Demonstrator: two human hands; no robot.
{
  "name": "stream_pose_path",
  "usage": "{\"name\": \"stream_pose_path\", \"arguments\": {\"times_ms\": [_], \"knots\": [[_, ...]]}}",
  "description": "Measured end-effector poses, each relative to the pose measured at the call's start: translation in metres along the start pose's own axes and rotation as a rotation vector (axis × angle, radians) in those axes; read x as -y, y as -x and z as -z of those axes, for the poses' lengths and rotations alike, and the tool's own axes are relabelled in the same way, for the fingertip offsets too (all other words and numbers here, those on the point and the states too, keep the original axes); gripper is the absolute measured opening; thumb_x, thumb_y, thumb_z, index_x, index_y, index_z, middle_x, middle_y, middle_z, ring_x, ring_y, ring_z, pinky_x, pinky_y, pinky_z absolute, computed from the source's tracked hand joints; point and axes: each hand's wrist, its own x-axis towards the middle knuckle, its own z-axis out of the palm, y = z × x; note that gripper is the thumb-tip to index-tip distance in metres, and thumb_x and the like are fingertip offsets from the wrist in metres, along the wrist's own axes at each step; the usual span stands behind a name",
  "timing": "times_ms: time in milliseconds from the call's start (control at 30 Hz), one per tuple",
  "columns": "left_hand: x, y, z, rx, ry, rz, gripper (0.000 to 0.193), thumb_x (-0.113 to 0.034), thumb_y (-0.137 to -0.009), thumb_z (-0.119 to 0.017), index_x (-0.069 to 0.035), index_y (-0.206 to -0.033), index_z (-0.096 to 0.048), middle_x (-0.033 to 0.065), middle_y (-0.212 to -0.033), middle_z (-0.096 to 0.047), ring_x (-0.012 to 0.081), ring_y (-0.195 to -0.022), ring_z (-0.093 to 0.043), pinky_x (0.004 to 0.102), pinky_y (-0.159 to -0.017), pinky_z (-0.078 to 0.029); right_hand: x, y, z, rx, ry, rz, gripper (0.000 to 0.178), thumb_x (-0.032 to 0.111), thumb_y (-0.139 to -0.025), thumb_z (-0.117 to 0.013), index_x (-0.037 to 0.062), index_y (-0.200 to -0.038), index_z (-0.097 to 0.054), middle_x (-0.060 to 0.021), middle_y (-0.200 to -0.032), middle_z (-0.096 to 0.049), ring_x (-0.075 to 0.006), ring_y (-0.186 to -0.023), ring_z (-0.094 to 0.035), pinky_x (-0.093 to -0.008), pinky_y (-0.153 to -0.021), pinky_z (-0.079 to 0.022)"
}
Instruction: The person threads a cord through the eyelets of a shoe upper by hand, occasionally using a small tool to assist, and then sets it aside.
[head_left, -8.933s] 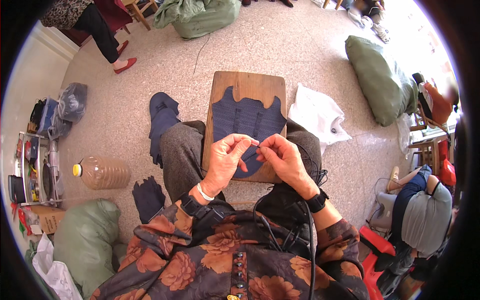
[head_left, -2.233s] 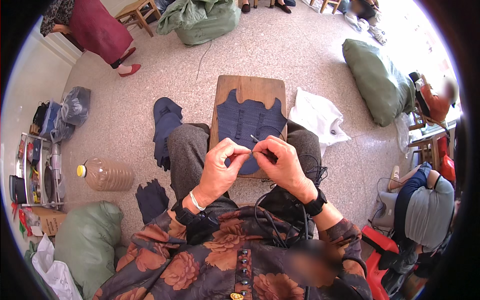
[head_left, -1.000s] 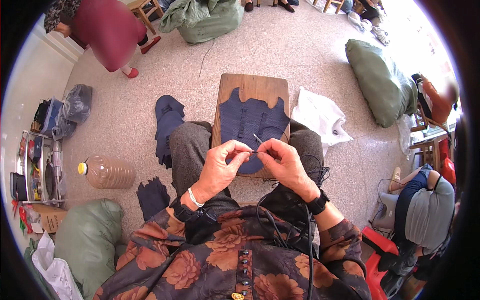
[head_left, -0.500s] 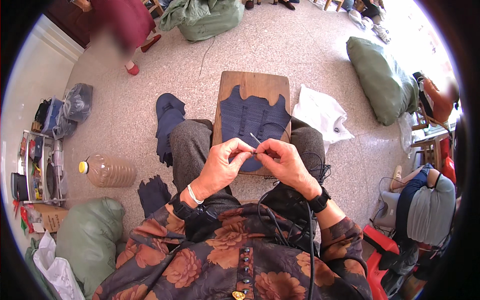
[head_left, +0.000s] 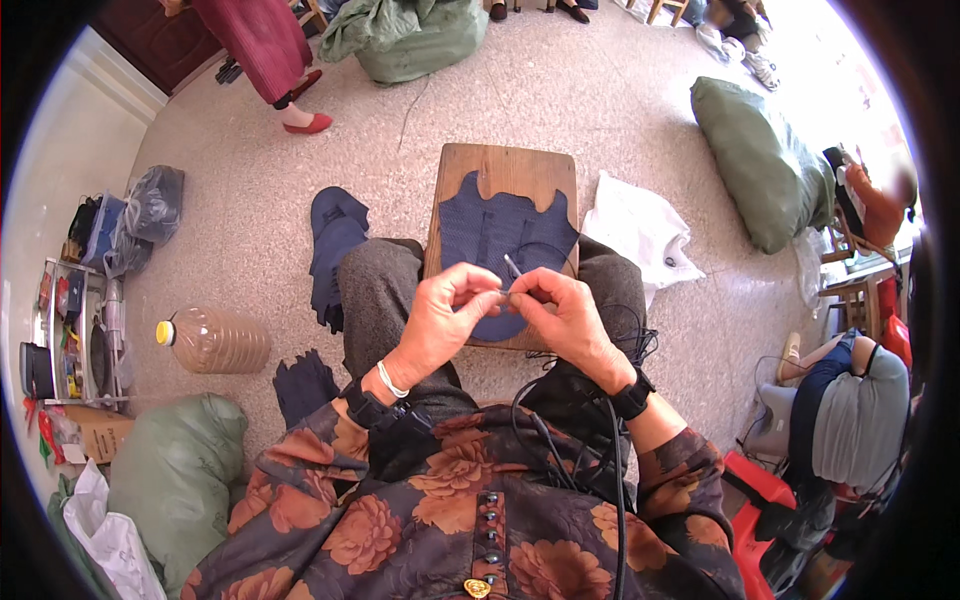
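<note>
No word, number or sign is reading legibly. Lower left of the frame, the cardboard box (head_left: 105, 432) is showing faint small marks, too tiny to make out. Right of centre, the white bag (head_left: 640, 230) is bearing a small dark round spot; cannot tell if printed.

Can't ID tiny thin bit (head_left: 503, 293) pinched btwn fingertips of bare L hand (head_left: 447, 308) & bare R hand (head_left: 562, 310): too small. Can't see lower end of slim silvery rod (head_left: 512, 266), hidden in R hand, nor part of textured navy-blue fabric piece (head_left: 507, 225) under both hands. Can't get most of upper body of person in pleated maroon garment (head_left: 262, 45), cut off by top edge. Can't make out head of person in orange-brown top (head_left: 872, 212), far R: blurred.
</note>
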Motion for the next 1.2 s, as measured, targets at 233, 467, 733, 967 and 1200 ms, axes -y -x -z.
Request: {"name": "stream_pose_path", "arguments": {"times_ms": [233,467,733,967,1200], "knots": [[0.000,-0.010,-0.007,-0.027,0.294,0.042,0.012,-0.011,-0.098,-0.065,-0.001,-0.105,-0.067,0.0059,-0.090,-0.071,0.0135,-0.082,-0.068,0.0265,-0.079,-0.057,0.002,-0.011,-0.005,-0.114,-0.023,0.061,0.009,0.005,-0.091,-0.069,-0.0012,-0.097,-0.067,-0.0078,-0.083,-0.070,-0.0110,-0.078,-0.067,-0.0263,-0.071,-0.053],[-0.004,-0.014,0.001,-0.086,0.317,0.042,0.020,-0.016,-0.101,-0.062,0.001,-0.111,-0.067,0.0084,-0.096,-0.071,0.0156,-0.086,-0.069,0.0280,-0.082,-0.057,0.013,-0.018,-0.006,-0.142,-0.201,0.011,0.006,0.003,-0.095,-0.064,-0.0023,-0.094,-0.064,-0.0044,-0.084,-0.068,-0.0093,-0.081,-0.066,-0.0258,-0.072,-0.053],[0.005,-0.003,-0.011,-0.065,0.237,0.016,0.023,-0.019,-0.102,-0.061,0.002,-0.106,-0.067,0.0063,-0.092,-0.070,0.0144,-0.085,-0.069,0.0281,-0.080,-0.056,0.003,-0.001,-0.008,-0.125,-0.174,-0.037,0.006,0.004,-0.094,-0.064,-0.0015,-0.095,-0.064,-0.0008,-0.082,-0.068,-0.0066,-0.078,-0.063,-0.0233,-0.070,-0.052],[0.002,-0.001,-0.011,-0.077,0.252,0.015,0.022,-0.018,-0.101,-0.063,0.002,-0.106,-0.068,0.0070,-0.094,-0.072,0.0141,-0.085,-0.069,0.0268,-0.080,-0.056,0.015,-0.003,-0.005,-0.098,-0.138,0.013,0.006,0.004,-0.094,-0.065,-0.0019,-0.095,-0.065,-0.0020,-0.081,-0.068,-0.0066,-0.076,-0.064,-0.0230,-0.067,-0.052],[-0.003,-0.010,-0.010,-0.050,0.155,-0.022,0.021,-0.018,-0.101,-0.063,0.001,-0.106,-0.069,0.0071,-0.096,-0.072,0.0130,-0.086,-0.068,0.0261,-0.082,-0.056,0.022,-0.010,-0.001,-0.102,-0.099,0.037,0.006,0.004,-0.094,-0.065,-0.0021,-0.095,-0.066,-0.0042,-0.083,-0.070,-0.0079,-0.080,-0.065,-0.0245,-0.070,-0.052]]}}
